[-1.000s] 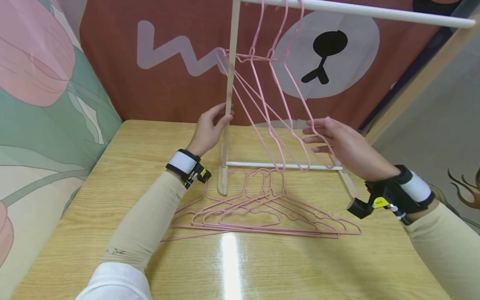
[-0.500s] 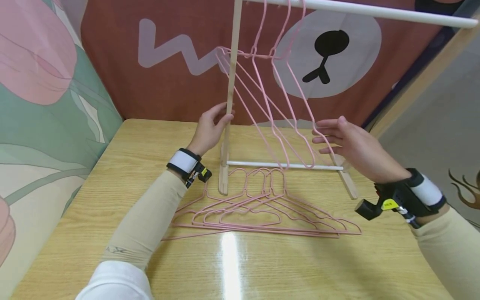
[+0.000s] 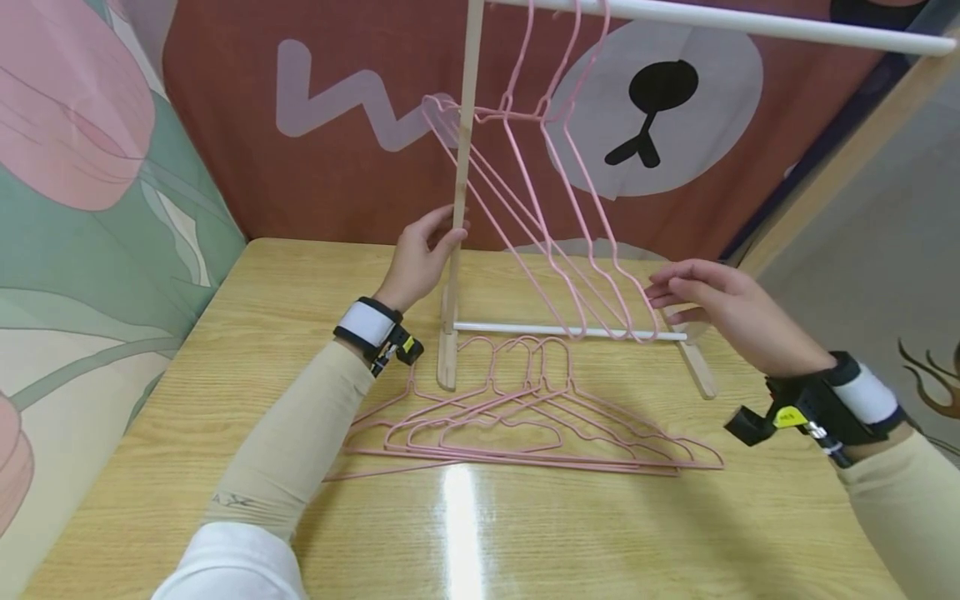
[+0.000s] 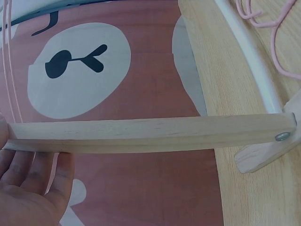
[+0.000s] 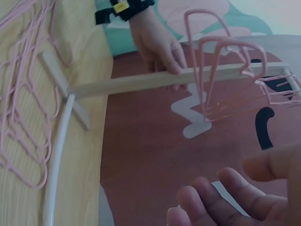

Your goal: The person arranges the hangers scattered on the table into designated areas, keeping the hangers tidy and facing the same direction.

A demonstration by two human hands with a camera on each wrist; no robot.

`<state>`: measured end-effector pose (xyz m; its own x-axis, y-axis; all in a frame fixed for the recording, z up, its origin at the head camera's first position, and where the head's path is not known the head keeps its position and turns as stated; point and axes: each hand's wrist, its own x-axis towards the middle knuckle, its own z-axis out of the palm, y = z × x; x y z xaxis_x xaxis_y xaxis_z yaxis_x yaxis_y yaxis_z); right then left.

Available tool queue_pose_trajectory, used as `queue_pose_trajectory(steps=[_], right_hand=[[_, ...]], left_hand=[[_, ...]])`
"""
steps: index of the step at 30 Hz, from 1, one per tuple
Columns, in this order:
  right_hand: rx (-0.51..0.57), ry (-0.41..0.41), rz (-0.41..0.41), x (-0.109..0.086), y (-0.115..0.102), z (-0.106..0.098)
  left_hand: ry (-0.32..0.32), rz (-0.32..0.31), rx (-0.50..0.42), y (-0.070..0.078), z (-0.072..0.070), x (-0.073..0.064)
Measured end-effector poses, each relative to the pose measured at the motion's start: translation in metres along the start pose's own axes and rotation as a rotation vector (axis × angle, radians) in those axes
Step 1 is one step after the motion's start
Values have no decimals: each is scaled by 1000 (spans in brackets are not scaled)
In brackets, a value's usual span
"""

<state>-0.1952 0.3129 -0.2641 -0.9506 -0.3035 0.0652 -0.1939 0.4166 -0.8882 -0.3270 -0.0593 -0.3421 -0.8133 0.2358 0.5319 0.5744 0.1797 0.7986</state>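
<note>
Several pink wire hangers [image 3: 543, 108] hang side by side from the white top rail [image 3: 712, 19] of a small rack. My left hand [image 3: 417, 257] holds the rack's left wooden post [image 3: 467, 125] partway up; the left wrist view has the fingers behind this post. My right hand [image 3: 738, 310] is beside the hangers' right ends, fingers relaxed and slightly bent. Its fingertips [image 5: 190, 197] hold nothing, and in the right wrist view a gap lies between them and the hangers. More pink hangers [image 3: 525, 455] lie overlapping on the table in front of the rack.
A thin white lower bar [image 3: 510, 329] joins the rack's wooden feet [image 3: 446, 365] on the light wood table [image 3: 570, 542]. Behind stands a reddish-brown cloth [image 3: 337, 183] with a bear face. A flowered cloth [image 3: 75, 275] hangs at the left.
My right hand has drawn back to the right and a little down from the hanging hangers. The hangers have swung slightly. My left hand stays on the post.
</note>
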Motion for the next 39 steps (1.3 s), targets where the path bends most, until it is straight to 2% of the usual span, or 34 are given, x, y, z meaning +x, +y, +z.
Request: queue_pose_trajectory(steps=[4, 7, 13, 17, 21, 22, 26, 33, 39], right_hand=[[-270, -1, 41, -2, 9, 1], [-416, -35, 47, -4, 17, 3], [-610, -89, -9, -8, 31, 6], [-655, -162, -18, -11, 40, 7], [-686, -231, 17, -14, 50, 10], [-694, -244, 25, -15, 53, 11], [-735, -296, 29, -16, 66, 14], [-720, -382, 69, -22, 88, 19], [-696, -410, 86, -27, 106, 24]], left_hand=[[3, 7, -3, 1, 0, 0], [4, 4, 1, 1, 0, 0], [1, -6, -5, 0, 0, 0], [2, -7, -20, 4, 0, -1], [0, -30, -12, 6, 0, -1], [0, -28, -9, 2, 1, 0], [4, -24, -6, 2, 1, 0], [3, -16, -12, 2, 2, 0], [7, -17, -16, 2, 2, 0]])
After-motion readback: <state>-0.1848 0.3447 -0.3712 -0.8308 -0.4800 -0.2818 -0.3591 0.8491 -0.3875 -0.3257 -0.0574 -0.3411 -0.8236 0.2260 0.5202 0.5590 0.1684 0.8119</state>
